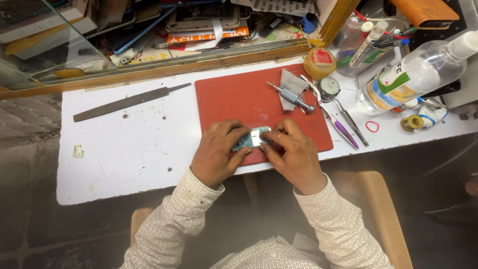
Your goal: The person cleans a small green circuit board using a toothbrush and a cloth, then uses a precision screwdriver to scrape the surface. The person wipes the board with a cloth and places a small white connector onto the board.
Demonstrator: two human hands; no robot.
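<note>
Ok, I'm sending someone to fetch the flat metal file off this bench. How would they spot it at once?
Start at the white tabletop and look left of the red mat, away from both hands. The metal file lies there alone, slanted, near the wooden edge. It is long, flat and dark grey with a thin tang, unlike the small screwdriver on the mat.

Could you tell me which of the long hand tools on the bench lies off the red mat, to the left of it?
The flat dark metal file. It lies alone on the white bench left of the red mat; the screwdriver, purple-handled tool and tweezers lie right.
</note>
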